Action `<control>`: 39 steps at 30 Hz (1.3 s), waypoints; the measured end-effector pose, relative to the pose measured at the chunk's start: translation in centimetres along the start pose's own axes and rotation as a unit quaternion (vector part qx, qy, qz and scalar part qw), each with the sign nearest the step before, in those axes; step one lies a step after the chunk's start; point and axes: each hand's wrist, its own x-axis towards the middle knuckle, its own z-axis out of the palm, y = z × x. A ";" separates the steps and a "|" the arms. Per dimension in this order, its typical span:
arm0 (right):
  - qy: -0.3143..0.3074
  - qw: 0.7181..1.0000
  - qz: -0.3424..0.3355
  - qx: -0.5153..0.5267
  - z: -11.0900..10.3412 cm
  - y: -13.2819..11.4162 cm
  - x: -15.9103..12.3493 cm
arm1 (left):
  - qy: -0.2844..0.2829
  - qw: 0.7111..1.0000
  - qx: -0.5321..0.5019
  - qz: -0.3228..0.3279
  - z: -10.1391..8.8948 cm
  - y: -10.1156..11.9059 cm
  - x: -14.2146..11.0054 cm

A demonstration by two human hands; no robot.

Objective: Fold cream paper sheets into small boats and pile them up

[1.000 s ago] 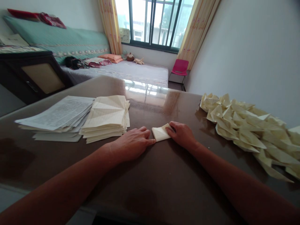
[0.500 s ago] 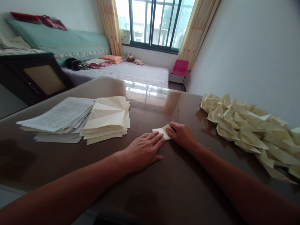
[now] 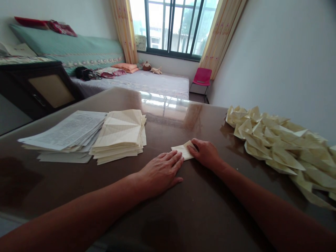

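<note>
A small folded piece of cream paper [image 3: 184, 150] lies on the brown glossy table [image 3: 168, 119] between my two hands. My left hand [image 3: 164, 171] rests flat, its fingertips pressing the paper's near left part and its thumb spread on the table. My right hand [image 3: 206, 153] pinches the paper's right end between thumb and curled fingers. Part of the paper is hidden under the fingers of both hands.
Left of my hands lie a stack of creased cream sheets [image 3: 120, 131] and a pile of printed white sheets [image 3: 68, 131]. A heap of folded cream paper pieces [image 3: 275, 140] spreads along the right side. Beyond the table are a bed [image 3: 162, 82] and a pink chair [image 3: 202, 76].
The view has tilted up slightly, so everything sits a little lower. Both hands stay almost still on the folded paper.
</note>
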 end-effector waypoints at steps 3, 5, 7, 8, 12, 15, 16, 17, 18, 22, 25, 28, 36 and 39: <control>-0.005 1.000 -0.001 -0.015 -0.1 -0.1 0.0 | -0.002 1.000 0.003 0.001 0.0 0.0 0.0; -0.007 1.000 -0.004 -0.026 0.0 -0.1 0.0 | -0.002 1.000 0.006 0.002 -0.1 0.1 0.0; -0.009 0.999 -0.001 -0.034 0.1 -0.1 -0.1 | -0.001 1.000 0.007 0.003 -0.2 0.2 0.1; -0.009 0.999 0.000 -0.034 0.1 -0.1 -0.1 | -0.002 1.000 0.008 0.002 -0.3 0.2 0.1; 0.040 0.998 -0.034 -0.031 -1.1 -0.4 -0.6 | -0.015 1.000 0.014 -0.004 -0.5 0.4 0.2; 0.046 0.989 -0.122 -0.070 -3.1 -1.5 -1.6 | -0.013 1.000 0.015 -0.003 -0.4 0.3 0.2; 0.002 0.982 -0.169 -0.087 -3.8 -2.2 -2.1 | -0.010 1.000 0.015 -0.002 -0.3 0.3 0.2; -0.043 0.973 -0.199 -0.108 -4.4 -2.9 -2.7 | -0.006 1.000 0.015 0.000 -0.2 0.3 0.1; -0.072 0.966 -0.212 -0.129 -4.8 -3.5 -3.2 | -0.004 1.000 0.016 0.000 -0.2 0.2 0.1; -0.101 0.954 -0.202 -0.197 -5.3 -5.5 -5.0 | 0.000 1.000 0.019 -0.002 0.0 0.2 0.0; -0.104 0.947 -0.205 -0.225 -4.9 -5.8 -5.7 | 0.000 1.000 0.019 -0.002 0.0 0.3 0.0; -0.102 0.944 -0.200 -0.243 -4.6 -5.7 -6.0 | -0.001 1.000 0.018 -0.001 -0.1 0.3 0.1; -0.141 0.941 -0.157 -0.265 -5.2 -5.8 -6.0 | -0.005 1.000 0.018 0.001 -0.3 0.3 0.1; -0.162 0.940 -0.135 -0.270 -5.5 -5.8 -5.9 | -0.007 1.000 0.020 0.003 -0.5 0.3 0.1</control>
